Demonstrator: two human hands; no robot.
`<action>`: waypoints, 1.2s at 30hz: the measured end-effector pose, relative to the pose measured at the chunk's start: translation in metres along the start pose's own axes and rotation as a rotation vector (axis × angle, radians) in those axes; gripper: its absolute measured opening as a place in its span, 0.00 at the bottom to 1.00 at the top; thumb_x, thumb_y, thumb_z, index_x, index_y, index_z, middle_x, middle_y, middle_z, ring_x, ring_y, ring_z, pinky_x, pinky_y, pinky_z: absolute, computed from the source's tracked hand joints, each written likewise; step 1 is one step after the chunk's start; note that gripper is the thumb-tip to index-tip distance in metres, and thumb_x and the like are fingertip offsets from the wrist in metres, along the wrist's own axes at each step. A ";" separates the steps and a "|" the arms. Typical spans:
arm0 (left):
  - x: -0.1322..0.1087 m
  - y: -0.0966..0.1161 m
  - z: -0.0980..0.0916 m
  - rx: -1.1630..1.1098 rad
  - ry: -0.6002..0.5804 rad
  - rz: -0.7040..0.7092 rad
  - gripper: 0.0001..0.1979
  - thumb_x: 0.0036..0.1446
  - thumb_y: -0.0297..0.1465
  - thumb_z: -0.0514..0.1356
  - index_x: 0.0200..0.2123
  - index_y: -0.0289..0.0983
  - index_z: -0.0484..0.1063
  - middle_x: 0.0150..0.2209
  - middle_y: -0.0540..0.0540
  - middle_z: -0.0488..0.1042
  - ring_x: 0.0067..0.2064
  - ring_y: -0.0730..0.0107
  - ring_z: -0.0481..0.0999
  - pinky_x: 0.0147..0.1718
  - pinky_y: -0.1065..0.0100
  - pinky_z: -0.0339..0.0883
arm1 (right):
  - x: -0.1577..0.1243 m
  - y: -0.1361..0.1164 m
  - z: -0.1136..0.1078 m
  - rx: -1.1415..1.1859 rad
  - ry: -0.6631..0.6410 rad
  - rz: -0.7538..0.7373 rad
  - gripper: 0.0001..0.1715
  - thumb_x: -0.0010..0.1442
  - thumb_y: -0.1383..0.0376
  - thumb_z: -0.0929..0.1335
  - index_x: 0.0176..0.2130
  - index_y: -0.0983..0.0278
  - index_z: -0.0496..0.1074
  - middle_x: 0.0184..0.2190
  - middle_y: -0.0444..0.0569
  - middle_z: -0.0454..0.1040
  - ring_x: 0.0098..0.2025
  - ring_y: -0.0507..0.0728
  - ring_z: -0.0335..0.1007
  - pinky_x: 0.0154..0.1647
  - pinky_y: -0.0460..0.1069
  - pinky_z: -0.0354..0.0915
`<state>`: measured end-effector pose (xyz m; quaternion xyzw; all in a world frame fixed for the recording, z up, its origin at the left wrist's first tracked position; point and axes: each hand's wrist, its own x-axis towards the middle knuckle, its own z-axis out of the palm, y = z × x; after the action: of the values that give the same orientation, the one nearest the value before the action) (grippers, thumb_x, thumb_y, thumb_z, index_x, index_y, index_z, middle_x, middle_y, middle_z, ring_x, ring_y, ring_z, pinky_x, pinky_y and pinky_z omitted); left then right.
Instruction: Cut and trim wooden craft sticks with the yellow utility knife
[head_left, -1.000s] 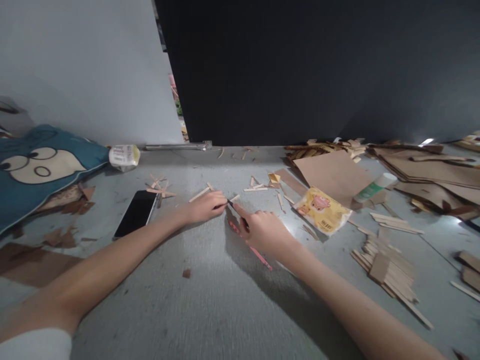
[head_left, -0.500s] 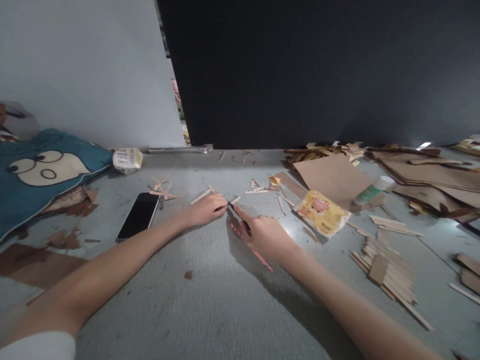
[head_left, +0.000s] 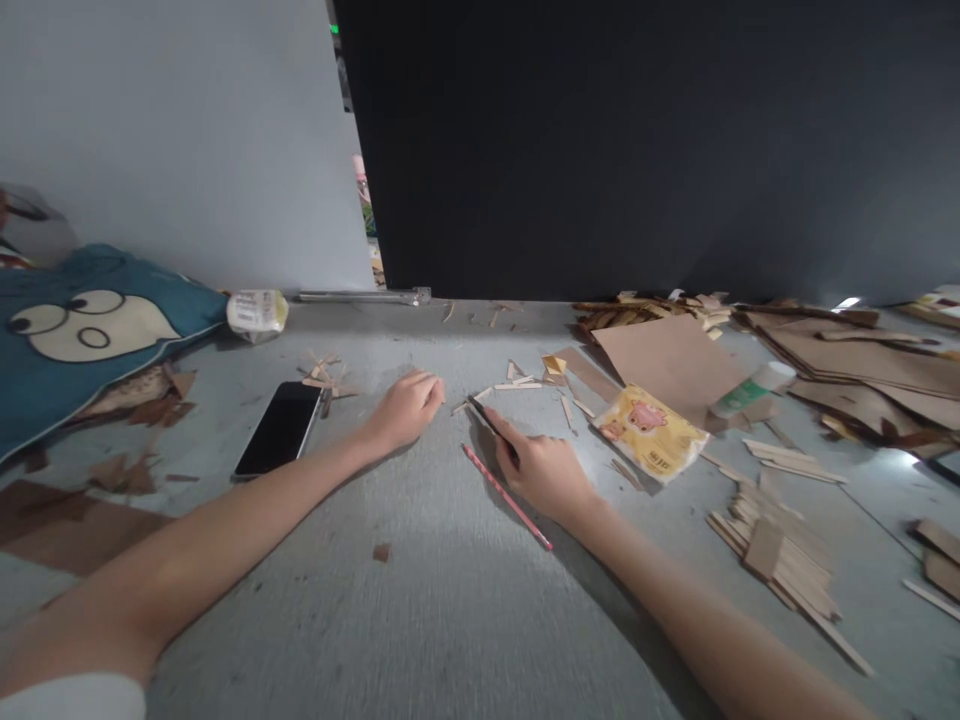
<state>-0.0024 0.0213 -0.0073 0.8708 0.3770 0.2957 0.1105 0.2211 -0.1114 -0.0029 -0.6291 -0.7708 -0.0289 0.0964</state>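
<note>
My left hand (head_left: 409, 408) rests on the grey table with its fingers curled in; whatever they may hold is hidden. To the right of it, my right hand (head_left: 546, 470) is closed around a slim dark knife-like tool (head_left: 486, 413), index finger stretched along it. The tool's tip points up and left, near a short thin wooden stick piece (head_left: 461, 406) lying between the hands. A pink patterned pencil (head_left: 506, 496) lies slanted just left of and below my right hand. More cut stick pieces (head_left: 517, 384) lie beyond the right hand.
A phone (head_left: 279, 430), stick scraps (head_left: 328, 380) and a blue cartoon cushion (head_left: 105, 320) are on the left. Right are a yellow packet (head_left: 651, 432), a glue stick (head_left: 752, 390), brown cardboard (head_left: 671, 365) and piled wooden sticks (head_left: 784, 560). A dark panel (head_left: 645, 150) stands behind.
My hands have moved apart: the tool's tip, earlier at my left hand's fingertips, is now clear of them. My left fingers have curled in, and a short stick piece shows between the hands.
</note>
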 end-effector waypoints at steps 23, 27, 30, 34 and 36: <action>0.006 0.025 0.007 0.033 -0.202 -0.014 0.07 0.67 0.35 0.61 0.36 0.40 0.68 0.37 0.45 0.74 0.42 0.58 0.74 0.44 0.60 0.65 | -0.007 0.011 0.009 0.244 0.263 0.105 0.34 0.72 0.60 0.58 0.72 0.65 0.67 0.23 0.50 0.81 0.20 0.55 0.73 0.25 0.46 0.56; 0.012 0.036 0.010 0.047 -0.193 -0.100 0.13 0.69 0.42 0.60 0.37 0.39 0.67 0.41 0.42 0.75 0.42 0.57 0.74 0.42 0.60 0.64 | -0.007 0.013 0.005 0.355 0.319 0.181 0.35 0.73 0.57 0.57 0.72 0.65 0.67 0.24 0.50 0.80 0.20 0.56 0.72 0.26 0.47 0.60; 0.022 0.043 0.019 0.053 -0.207 -0.127 0.16 0.64 0.43 0.66 0.35 0.39 0.67 0.40 0.42 0.74 0.43 0.55 0.73 0.42 0.60 0.64 | -0.007 0.014 0.004 0.411 0.349 0.225 0.35 0.73 0.56 0.57 0.72 0.65 0.67 0.31 0.53 0.83 0.23 0.57 0.74 0.28 0.49 0.63; 0.036 0.040 0.039 0.028 -0.167 -0.162 0.11 0.65 0.34 0.64 0.32 0.40 0.66 0.37 0.41 0.72 0.45 0.51 0.73 0.46 0.58 0.63 | -0.006 0.015 0.004 0.452 0.327 0.244 0.35 0.74 0.56 0.57 0.72 0.64 0.66 0.36 0.55 0.84 0.25 0.58 0.76 0.29 0.49 0.66; 0.041 0.035 0.046 -0.003 -0.175 -0.188 0.11 0.66 0.30 0.61 0.29 0.41 0.65 0.33 0.41 0.71 0.45 0.50 0.73 0.46 0.57 0.64 | -0.005 0.016 0.005 0.469 0.322 0.250 0.35 0.74 0.56 0.57 0.72 0.64 0.65 0.38 0.56 0.84 0.28 0.60 0.78 0.31 0.50 0.67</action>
<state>0.0680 0.0282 -0.0124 0.8539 0.4454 0.2075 0.1714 0.2370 -0.1123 -0.0102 -0.6668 -0.6479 0.0625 0.3628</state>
